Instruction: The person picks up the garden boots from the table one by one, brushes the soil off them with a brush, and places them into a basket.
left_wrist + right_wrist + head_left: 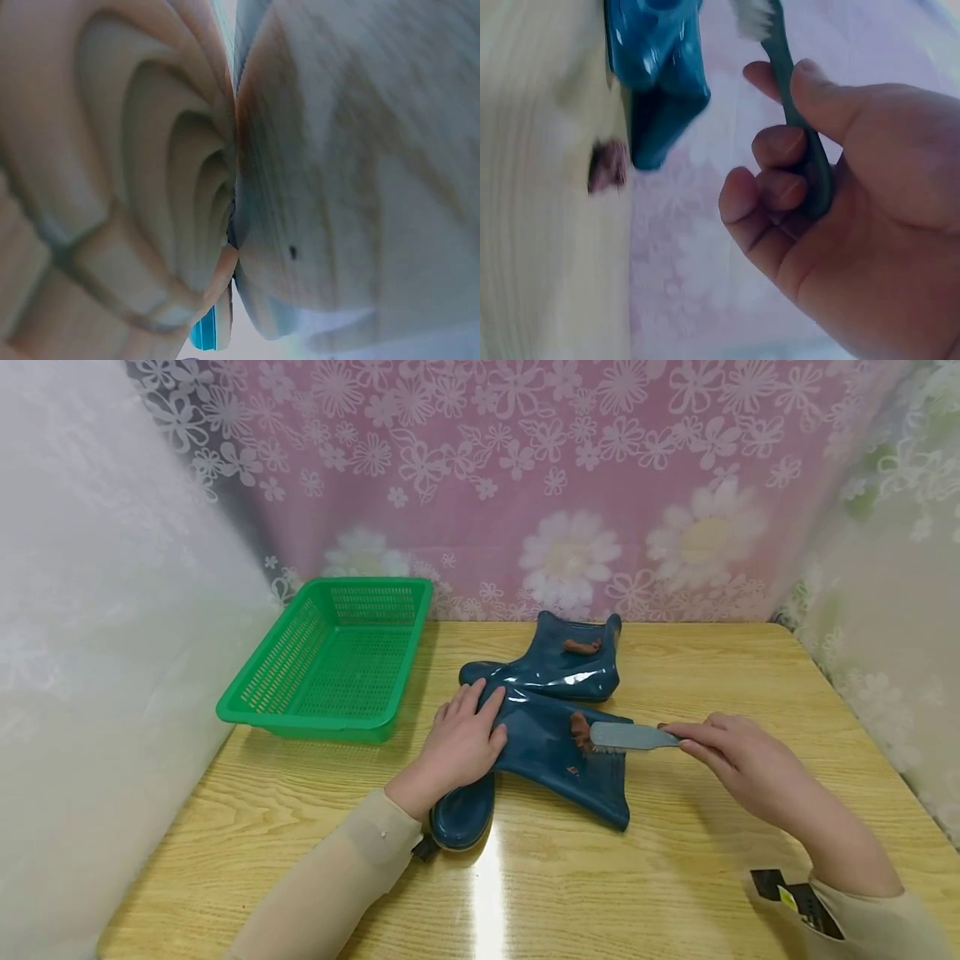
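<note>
Two dark blue rubber boots lie on their sides. The near boot [540,739] has a brown, mud-like clump [581,732] on its shaft and a small brown smear lower down. My left hand [461,739] rests flat on this boot around the ankle, fingers spread. My right hand [742,760] grips the handle of a grey-green brush [630,737], its head at the clump. In the right wrist view, fingers and thumb curl round the brush handle [821,180]; pale bristles show at the top. The left wrist view is mostly blocked by blurred, close surfaces.
Behind the near boot lies the far boot [573,668], with another brown clump [582,647] on its shaft. A green plastic basket [397,693] stands at the back left of the wooden table [750,685]. Floral curtains [465,485] hang behind and at the sides.
</note>
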Available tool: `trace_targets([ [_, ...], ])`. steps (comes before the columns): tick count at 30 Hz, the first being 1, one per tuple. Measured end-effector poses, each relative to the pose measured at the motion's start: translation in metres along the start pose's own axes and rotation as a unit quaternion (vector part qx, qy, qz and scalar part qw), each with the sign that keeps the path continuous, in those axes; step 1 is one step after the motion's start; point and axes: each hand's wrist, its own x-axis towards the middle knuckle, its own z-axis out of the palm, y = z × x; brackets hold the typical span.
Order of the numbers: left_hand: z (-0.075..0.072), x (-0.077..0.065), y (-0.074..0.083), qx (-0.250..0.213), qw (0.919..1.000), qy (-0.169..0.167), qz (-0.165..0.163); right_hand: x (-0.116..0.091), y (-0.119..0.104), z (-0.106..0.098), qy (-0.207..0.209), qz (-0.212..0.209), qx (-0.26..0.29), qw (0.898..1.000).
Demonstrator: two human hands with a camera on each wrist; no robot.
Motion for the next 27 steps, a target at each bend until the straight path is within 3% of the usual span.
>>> trace_targets([
  [4, 0.0, 0.001, -0.001, 0.004, 1.0, 0.004, 0.002, 0.009, -0.015, 0.01, -0.031, -0.014, 0.02, 0.999],
  [9, 0.0, 0.002, -0.001, 0.008, 0.9999, 0.006, 0.004, 0.016, -0.027, 0.021, -0.052, -0.018, -0.005, 0.998],
  [17, 0.0, 0.002, 0.0, 0.009, 1.0, 0.0, 0.001, 0.007, -0.017, 0.017, -0.072, -0.003, -0.025, 0.997],
  [23, 0.0, 0.001, 0.0, 0.005, 1.0, -0.005, 0.001, -0.005, -0.001, 0.003, -0.049, 0.022, -0.053, 0.997],
  [27, 0.0, 0.0, -0.001, 0.002, 1.0, -0.004, 0.0, -0.004, 0.003, 0.001, -0.01, 0.009, -0.057, 0.998],
])
